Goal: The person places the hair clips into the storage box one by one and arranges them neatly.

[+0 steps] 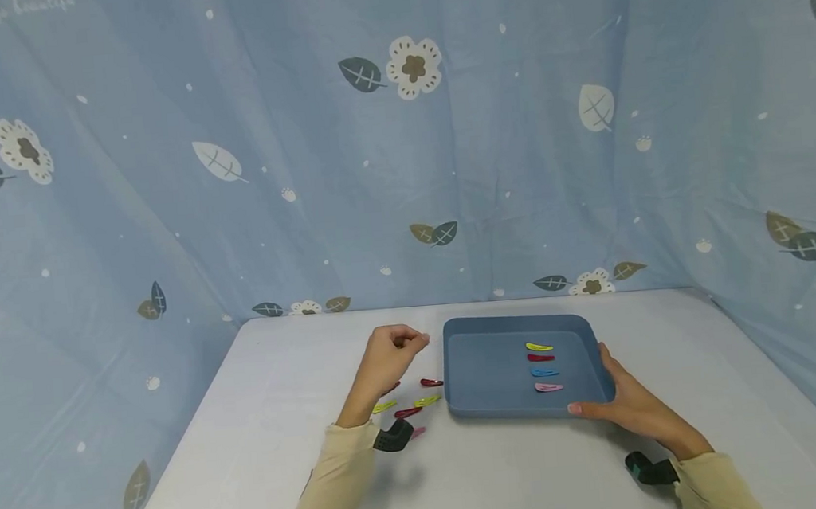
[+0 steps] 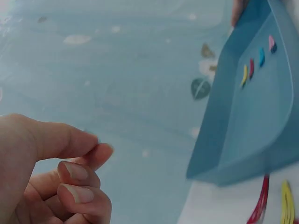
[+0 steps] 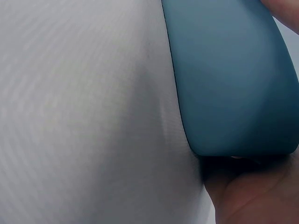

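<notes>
My left hand is raised just left of the blue tray. In the left wrist view its thumb and index fingertips meet, the other fingers are curled in, and nothing shows between them. My right hand grips the tray's near right corner, thumb at the front rim and fingers along the right side. Inside the tray a yellow hair clip, a red hair clip, a blue hair clip and a pink hair clip lie in a column.
On the white table, left of the tray, lie several loose clips, among them a dark red clip, a yellow clip and a pink clip. My left forearm partly covers this group. A patterned blue curtain hangs behind the table.
</notes>
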### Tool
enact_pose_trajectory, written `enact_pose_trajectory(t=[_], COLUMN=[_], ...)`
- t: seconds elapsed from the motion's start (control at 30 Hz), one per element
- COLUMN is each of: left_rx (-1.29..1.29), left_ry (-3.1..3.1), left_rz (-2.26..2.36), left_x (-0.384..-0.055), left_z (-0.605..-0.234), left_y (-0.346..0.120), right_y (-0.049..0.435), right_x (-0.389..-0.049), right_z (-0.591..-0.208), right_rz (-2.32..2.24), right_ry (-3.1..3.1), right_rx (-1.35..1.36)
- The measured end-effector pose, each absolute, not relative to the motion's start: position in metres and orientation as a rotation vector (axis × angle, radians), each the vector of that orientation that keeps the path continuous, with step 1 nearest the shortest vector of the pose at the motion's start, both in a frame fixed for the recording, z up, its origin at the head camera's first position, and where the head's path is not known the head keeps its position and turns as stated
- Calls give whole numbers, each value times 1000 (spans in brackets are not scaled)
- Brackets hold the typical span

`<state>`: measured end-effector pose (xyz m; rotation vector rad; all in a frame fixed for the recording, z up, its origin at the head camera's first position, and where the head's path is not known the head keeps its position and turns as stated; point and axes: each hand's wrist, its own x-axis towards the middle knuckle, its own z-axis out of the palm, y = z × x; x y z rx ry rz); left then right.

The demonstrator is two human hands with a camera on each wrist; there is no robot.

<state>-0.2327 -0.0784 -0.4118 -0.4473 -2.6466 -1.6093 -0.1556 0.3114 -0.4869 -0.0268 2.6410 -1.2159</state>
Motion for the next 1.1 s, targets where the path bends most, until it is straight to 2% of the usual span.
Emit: enact_pose_trajectory(t=[0.7,1.1], left_rx=[-15,74], left_ry=[-2741,-2913], left_rz=[-1416,-1267], left_x=[-242,-248], left_z=[-443,-459], left_y=[-147,-159], right_y=[310,311], right_x=[-156,-156], right_z=[-486,-487], right_rz=[-1206,-1214], right_ry=[2641,2638], right_rx=[-16,-9])
